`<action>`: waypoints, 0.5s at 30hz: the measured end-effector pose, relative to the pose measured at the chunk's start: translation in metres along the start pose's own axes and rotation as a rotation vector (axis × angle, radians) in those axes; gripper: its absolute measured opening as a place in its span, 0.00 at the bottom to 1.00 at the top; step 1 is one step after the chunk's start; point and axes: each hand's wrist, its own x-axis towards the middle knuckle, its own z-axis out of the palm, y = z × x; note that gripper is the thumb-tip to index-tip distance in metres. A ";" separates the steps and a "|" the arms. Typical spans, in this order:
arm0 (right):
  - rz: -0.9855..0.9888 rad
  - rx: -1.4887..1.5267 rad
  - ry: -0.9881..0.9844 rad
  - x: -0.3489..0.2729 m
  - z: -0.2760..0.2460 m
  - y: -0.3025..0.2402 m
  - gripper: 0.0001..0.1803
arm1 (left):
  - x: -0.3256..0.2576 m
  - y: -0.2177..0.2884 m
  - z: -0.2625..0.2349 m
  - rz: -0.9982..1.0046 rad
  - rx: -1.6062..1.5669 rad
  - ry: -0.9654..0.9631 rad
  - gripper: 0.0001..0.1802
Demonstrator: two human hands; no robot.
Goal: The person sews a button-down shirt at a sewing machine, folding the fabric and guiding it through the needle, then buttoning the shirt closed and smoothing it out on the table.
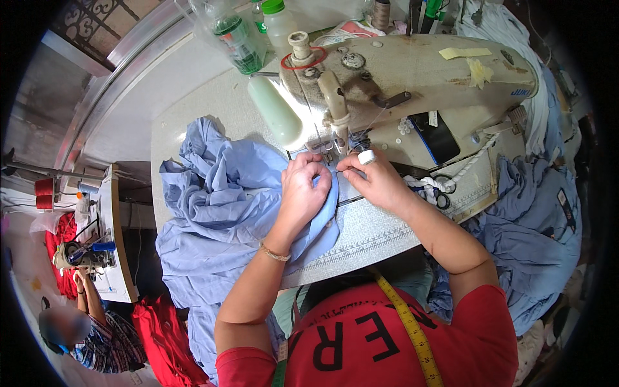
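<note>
"Where was the light blue garment (225, 161)?"

"Bunched on the bench (387, 233), mostly left of the sewing machine (361, 64), with part of it hanging over the near edge. One folded strip ran up under the left hand (303, 186) toward the presser foot (340, 137)."

"And the fingers of that hand?"

"Curled, resting on the cloth just beside the foot. I couldn't tell whether they pinched it."

"What about the right hand (377, 182)?"

"It came in from the other side, thumb and index finger drawn close together near the strip's edge. Whether cloth sat between them, I couldn't make out."

"Anything near it?"

"A dark smartphone (440, 138) lay farther right, with small white buttons (404, 126) just left of it. Black-handled scissors (443, 198) sat nearer the wearer, and more blue cloth (529, 238) was heaped at the far right."
</note>
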 end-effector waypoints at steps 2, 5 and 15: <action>-0.098 -0.118 -0.025 -0.001 -0.005 -0.005 0.08 | 0.003 0.001 0.002 0.001 0.049 0.005 0.05; -0.238 -0.289 -0.144 -0.005 -0.015 -0.008 0.10 | 0.007 -0.002 0.004 0.007 0.069 0.023 0.05; -0.355 -0.437 -0.244 -0.011 -0.021 -0.011 0.15 | 0.013 0.001 0.005 -0.066 0.138 -0.001 0.05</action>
